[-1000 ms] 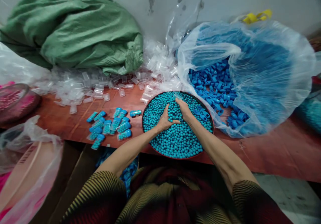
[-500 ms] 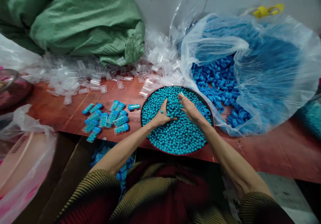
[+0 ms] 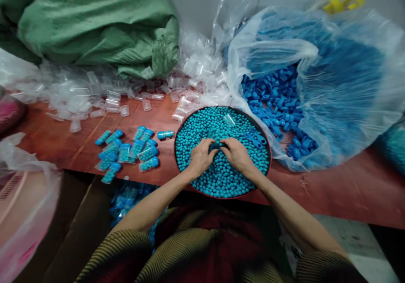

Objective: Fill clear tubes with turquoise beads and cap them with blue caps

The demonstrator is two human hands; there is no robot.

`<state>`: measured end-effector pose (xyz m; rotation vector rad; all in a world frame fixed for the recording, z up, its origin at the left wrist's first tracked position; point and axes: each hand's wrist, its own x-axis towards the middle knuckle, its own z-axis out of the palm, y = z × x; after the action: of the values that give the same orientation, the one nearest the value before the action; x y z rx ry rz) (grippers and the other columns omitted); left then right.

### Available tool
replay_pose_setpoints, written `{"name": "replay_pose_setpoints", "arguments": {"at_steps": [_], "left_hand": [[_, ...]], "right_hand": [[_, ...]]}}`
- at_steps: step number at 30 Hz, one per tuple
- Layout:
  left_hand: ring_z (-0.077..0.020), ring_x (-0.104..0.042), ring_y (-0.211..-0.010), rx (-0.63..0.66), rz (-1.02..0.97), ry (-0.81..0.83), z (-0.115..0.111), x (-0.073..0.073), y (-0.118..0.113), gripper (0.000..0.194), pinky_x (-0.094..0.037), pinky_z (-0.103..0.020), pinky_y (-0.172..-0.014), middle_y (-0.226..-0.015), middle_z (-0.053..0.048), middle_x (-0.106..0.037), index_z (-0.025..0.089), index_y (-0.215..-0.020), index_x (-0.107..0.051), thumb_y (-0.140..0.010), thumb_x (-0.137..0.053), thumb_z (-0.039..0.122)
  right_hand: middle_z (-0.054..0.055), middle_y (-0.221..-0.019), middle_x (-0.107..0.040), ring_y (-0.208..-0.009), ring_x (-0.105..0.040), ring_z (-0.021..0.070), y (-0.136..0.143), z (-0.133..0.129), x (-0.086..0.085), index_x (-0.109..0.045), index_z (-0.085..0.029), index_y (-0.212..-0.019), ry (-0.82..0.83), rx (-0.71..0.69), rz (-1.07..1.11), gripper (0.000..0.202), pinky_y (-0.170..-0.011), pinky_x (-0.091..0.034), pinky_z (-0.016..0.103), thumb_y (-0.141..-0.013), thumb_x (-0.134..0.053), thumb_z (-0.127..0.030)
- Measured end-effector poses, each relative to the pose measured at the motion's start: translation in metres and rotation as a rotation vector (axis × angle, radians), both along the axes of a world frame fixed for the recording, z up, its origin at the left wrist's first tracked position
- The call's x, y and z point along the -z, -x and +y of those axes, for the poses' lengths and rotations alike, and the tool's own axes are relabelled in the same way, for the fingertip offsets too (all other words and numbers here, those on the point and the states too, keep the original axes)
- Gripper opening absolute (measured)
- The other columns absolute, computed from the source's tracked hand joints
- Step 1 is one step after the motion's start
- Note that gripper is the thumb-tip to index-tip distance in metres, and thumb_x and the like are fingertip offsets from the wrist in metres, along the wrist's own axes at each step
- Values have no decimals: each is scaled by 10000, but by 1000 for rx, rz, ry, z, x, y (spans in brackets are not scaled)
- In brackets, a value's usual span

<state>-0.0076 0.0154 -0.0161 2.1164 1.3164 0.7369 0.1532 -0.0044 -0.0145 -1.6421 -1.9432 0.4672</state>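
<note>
A round tray [image 3: 228,183] full of small turquoise beads stands on the red table. Over its middle my left hand [image 3: 202,156] and my right hand [image 3: 236,154] face each other, fingertips nearly meeting. Both are closed in a pinch around something small and dark between them, too unclear to name. A clear empty tube [image 3: 230,120] lies on the beads behind my hands. Several blue caps [image 3: 255,138] rest on the beads at the tray's right side. Left of the tray, several bead-filled tubes with blue caps [image 3: 148,153] lie on the table.
Clear tubes [image 3: 76,99] are heaped along the back of the table [image 3: 332,190], below a green sack [image 3: 101,25]. An open plastic bag [image 3: 341,76] spills blue caps at the right. A pink basket [image 3: 25,202] in plastic stands at the lower left.
My hands, earlier spread apart over the beads, have come together and closed over the middle of the tray. The clear tube now shows fully behind them. The view has shifted slightly.
</note>
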Motion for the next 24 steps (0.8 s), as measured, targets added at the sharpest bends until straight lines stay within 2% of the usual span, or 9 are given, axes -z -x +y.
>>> {"name": "replay_pose_setpoints", "arguments": {"at_steps": [2,4,8,10,13,15,18,21,24], "left_hand": [[-186,-606,-859,-13,-1,15,5,1,-2,183,-477,-314,-807,-922,-41,-638,176,-1013,-592,-833,-593,207],[-179,-603,-827,-13,-1,25,8,2,-2,156,-472,-310,-795,-878,-29,-636,182,-984,-602,-830,-595,207],[-182,-593,-815,0,-2,38,11,6,-1,132,-468,-316,-788,-857,-26,-628,186,-958,-604,-831,-587,216],[-191,-593,-839,-10,-6,57,11,7,0,123,-468,-326,-802,-879,-39,-629,173,-944,-601,-826,-582,203],[-206,-593,-881,-12,-2,95,12,6,2,119,-469,-342,-830,-905,-60,-631,153,-928,-594,-812,-581,177],[-210,-594,-892,9,8,109,11,4,4,131,-471,-351,-842,-908,-62,-636,151,-936,-589,-807,-578,171],[-214,-596,-901,39,30,107,9,2,5,169,-475,-364,-850,-928,-64,-645,159,-985,-584,-819,-561,181],[-222,-589,-941,88,49,80,8,3,4,226,-470,-374,-880,-986,-77,-649,162,-1057,-584,-838,-548,204],[-232,-575,-992,127,64,54,9,4,3,246,-451,-385,-926,-1016,-80,-645,169,-1082,-599,-850,-542,230]], "right_hand": [[102,-960,-666,-932,-612,221,-1,-1,-5,-642,-166,-1018,-16,-49,-27,210,-857,-488,357,-865,-499,-190],[90,-991,-664,-931,-616,206,-13,-4,-11,-635,-184,-1048,-31,-42,-57,222,-841,-488,331,-883,-489,-206],[108,-1026,-665,-949,-617,235,-55,-12,-25,-622,-184,-1080,-30,191,-320,240,-794,-474,338,-889,-495,-255],[125,-994,-666,-912,-623,254,-71,-12,-29,-626,-174,-1062,63,266,-523,239,-722,-464,333,-872,-524,-278],[141,-959,-669,-864,-632,258,-77,-7,-28,-638,-152,-1003,227,246,-673,212,-652,-443,314,-850,-550,-271],[126,-957,-674,-870,-633,243,-72,-3,-25,-627,-149,-1033,259,202,-579,236,-669,-447,303,-837,-567,-267],[62,-848,-668,-784,-630,202,-63,2,-24,-591,-145,-1121,304,183,-240,342,-669,-469,293,-803,-594,-271],[-7,-704,-593,-566,-570,155,-57,3,-26,-539,-154,-1192,448,235,175,443,-517,-475,282,-780,-595,-306],[-24,-699,-556,-455,-506,121,-56,0,-31,-486,-188,-1237,543,269,484,466,-404,-449,267,-825,-519,-404]]}}
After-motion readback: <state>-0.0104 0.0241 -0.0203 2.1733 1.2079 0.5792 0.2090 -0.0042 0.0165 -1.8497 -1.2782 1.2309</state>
